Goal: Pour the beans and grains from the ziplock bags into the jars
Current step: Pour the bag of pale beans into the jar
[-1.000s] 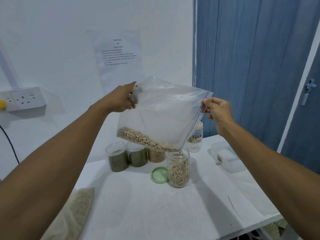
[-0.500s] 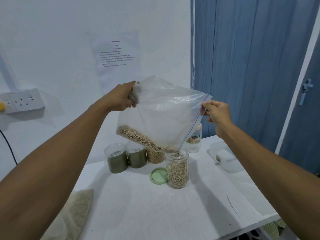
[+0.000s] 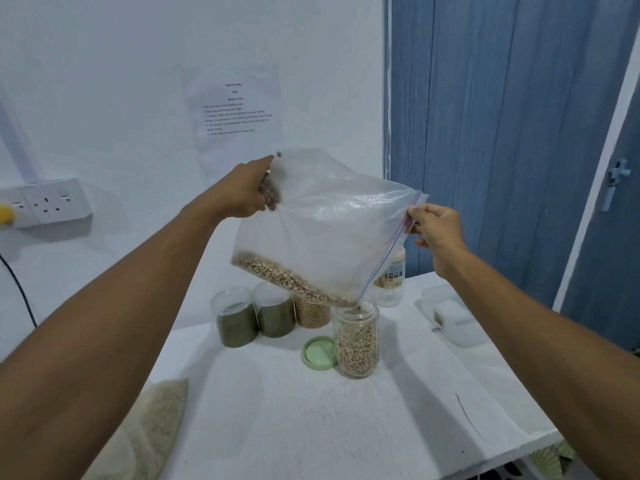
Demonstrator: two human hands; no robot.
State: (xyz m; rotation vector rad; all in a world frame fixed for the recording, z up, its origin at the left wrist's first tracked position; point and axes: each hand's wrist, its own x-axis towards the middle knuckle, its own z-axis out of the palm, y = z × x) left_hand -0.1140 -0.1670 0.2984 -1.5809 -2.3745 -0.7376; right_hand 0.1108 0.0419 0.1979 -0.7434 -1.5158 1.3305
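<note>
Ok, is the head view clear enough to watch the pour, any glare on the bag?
Head view: beans and jar sharp; mild sheen on the upper ziplock bag, nothing washed out; wide-angle stretches the frame edges; soft shadows on the table.

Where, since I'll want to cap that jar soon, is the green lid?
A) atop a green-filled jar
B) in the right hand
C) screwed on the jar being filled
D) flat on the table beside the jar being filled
D: the green lid lies flat on the table, just left of the open jar under the ziplock bag.
</note>
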